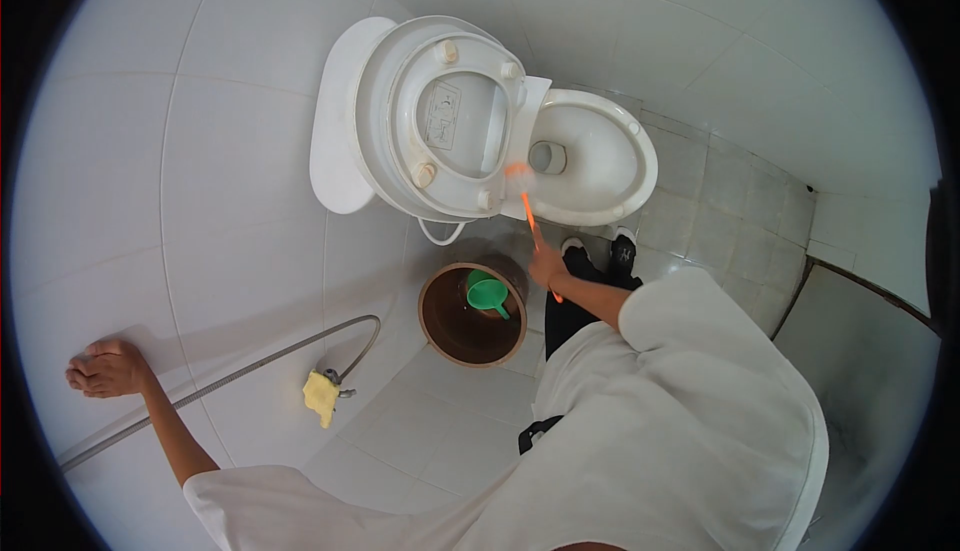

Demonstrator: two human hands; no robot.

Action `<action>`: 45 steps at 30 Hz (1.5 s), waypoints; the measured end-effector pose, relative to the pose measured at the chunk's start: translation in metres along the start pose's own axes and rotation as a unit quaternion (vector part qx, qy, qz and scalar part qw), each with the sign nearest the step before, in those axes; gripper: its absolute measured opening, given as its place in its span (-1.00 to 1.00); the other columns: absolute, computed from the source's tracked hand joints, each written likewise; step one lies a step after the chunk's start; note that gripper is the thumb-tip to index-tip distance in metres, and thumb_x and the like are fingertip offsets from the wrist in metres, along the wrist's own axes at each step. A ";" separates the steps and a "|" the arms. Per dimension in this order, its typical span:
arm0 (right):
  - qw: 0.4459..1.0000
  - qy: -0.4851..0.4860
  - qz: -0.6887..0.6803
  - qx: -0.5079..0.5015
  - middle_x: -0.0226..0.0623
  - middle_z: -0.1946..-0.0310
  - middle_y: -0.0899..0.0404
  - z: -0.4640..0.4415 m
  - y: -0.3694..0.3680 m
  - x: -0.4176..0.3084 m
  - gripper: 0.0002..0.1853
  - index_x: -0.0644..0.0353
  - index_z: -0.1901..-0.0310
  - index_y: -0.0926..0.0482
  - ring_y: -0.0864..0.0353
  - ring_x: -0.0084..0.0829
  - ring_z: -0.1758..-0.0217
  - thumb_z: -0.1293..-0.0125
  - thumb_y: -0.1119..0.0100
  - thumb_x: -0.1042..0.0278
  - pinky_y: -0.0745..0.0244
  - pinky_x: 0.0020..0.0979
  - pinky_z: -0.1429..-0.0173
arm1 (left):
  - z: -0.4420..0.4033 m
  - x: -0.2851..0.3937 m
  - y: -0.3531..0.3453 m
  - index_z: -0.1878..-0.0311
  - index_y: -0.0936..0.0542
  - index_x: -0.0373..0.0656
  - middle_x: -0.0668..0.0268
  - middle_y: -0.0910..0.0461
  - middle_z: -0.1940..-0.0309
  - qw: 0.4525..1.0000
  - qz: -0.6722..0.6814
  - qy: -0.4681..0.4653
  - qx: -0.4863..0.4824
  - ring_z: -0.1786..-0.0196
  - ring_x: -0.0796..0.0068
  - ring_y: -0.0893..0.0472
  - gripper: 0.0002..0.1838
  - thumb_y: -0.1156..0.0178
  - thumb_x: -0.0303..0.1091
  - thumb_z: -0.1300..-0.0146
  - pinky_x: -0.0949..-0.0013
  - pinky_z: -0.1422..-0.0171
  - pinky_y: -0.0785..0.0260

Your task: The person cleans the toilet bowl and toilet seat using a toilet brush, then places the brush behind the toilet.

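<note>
An orange-handled brush [531, 219] is in my right hand [546, 265], which is closed round its handle. The blurred brush head is over the hinge area of the white toilet, between the raised seat [402, 121] and the bowl [612, 156]. My left hand [106, 369] rests against the tiled wall at the far left, its fingers side by side and holding nothing visible. Below the toilet stands a brown bucket [430, 319] with a green dipper [487, 295] inside.
A metal hose [260, 358] runs along the left wall to a tap [336, 379] with a yellow cloth [320, 398] on it. The toilet tank [338, 131] is behind the raised lid. Floor tiles [728, 191] and a door panel [870, 336] lie to the right.
</note>
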State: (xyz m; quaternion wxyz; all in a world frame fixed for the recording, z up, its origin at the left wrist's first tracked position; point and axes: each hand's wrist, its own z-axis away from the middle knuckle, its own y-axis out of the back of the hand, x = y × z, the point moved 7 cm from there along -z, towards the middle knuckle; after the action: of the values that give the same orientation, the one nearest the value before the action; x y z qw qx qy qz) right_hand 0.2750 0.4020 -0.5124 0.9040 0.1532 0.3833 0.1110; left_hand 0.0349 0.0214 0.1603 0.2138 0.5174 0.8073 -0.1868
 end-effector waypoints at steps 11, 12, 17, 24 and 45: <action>0.992 -0.035 -0.100 0.065 0.14 0.17 -0.54 -0.101 0.082 -0.033 -0.14 -0.06 -0.43 0.25 -0.50 0.18 0.08 -0.12 0.06 0.42 -0.41 -0.04 -0.08 | 0.000 -0.004 -0.009 -0.03 -0.35 -0.31 0.06 -0.30 -0.08 0.998 -0.056 -0.020 0.002 -0.23 0.06 -0.28 -0.55 0.22 -0.11 -0.30 0.00 -0.22 -0.13; 0.995 -0.022 -0.067 0.076 0.15 0.19 -0.54 -0.094 0.074 -0.028 -0.13 -0.08 -0.43 0.26 -0.51 0.17 0.09 -0.12 0.05 0.42 -0.41 -0.04 -0.07 | 0.001 -0.006 -0.008 -0.03 -0.35 -0.31 0.06 -0.30 -0.07 0.999 -0.047 -0.016 0.002 -0.23 0.07 -0.27 -0.54 0.23 -0.10 -0.30 0.00 -0.21 -0.14; 0.999 0.007 0.018 0.029 0.18 0.23 -0.55 0.016 -0.021 0.028 -0.08 -0.15 -0.43 0.29 -0.52 0.15 0.11 -0.10 0.02 0.48 -0.43 -0.04 -0.05 | 0.001 -0.001 0.000 -0.07 -0.36 -0.36 0.04 -0.28 -0.14 1.000 -0.012 -0.006 0.008 -0.27 0.06 -0.23 -0.48 0.25 -0.09 -0.29 -0.02 -0.24 -0.11; 0.999 0.015 0.040 0.032 0.15 0.24 -0.56 0.038 -0.045 0.028 -0.16 -0.14 -0.43 0.19 -0.53 0.15 0.13 -0.14 0.04 0.46 -0.44 -0.05 -0.05 | 0.006 -0.016 -0.013 -0.04 -0.39 -0.37 0.04 -0.27 -0.16 1.000 -0.001 0.001 0.005 -0.30 0.04 -0.20 -0.48 0.23 -0.09 -0.28 -0.08 -0.30 -0.06; 0.872 -0.096 -0.478 0.053 -0.40 0.64 -0.21 -0.016 -0.069 -0.027 -0.59 -0.33 -0.20 -0.23 -0.14 -0.54 0.75 -0.34 0.25 0.29 -0.07 -0.46 0.75 | 0.019 -0.022 -0.027 -0.04 -0.36 -0.37 -0.03 -0.27 -0.14 0.982 -0.181 -0.044 -0.042 -0.31 0.00 -0.15 -0.49 0.21 -0.09 -0.25 -0.14 -0.31 0.04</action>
State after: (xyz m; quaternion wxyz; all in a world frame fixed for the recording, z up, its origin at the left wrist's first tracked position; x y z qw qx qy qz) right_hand 0.2508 0.3322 -0.5304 0.8697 0.0095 0.3262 -0.3704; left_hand 0.0214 -0.0158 0.1586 0.2333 0.3442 0.8847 -0.2108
